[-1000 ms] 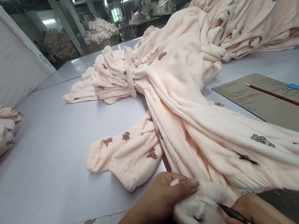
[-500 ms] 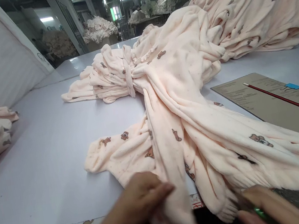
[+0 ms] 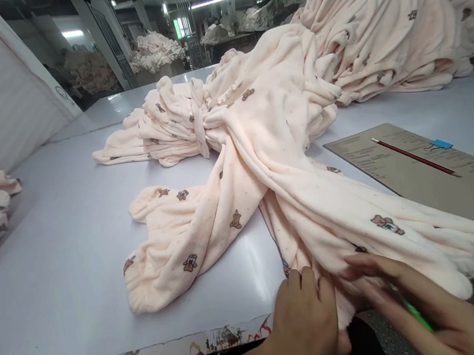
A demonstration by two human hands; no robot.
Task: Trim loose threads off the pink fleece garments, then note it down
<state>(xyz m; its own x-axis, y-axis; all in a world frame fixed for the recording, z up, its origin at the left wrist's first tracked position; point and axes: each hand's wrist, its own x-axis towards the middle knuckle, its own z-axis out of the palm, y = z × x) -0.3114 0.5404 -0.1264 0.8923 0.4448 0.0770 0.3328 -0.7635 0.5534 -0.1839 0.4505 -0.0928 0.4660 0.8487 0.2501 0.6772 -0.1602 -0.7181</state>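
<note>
Right at the table's (image 3: 84,321) near edge, the left hand (image 3: 307,322) grips the bunched hem of a pale pink fleece garment (image 3: 293,192), fingers curled closed over the cloth. Its long axis runs away toward the far-edge tied bundle (image 3: 174,124). The right hand (image 3: 424,307), just beside it, rests half-spread fingers on the fabric while pinching a green-handled tool (image 3: 416,314) against its palm.
</note>
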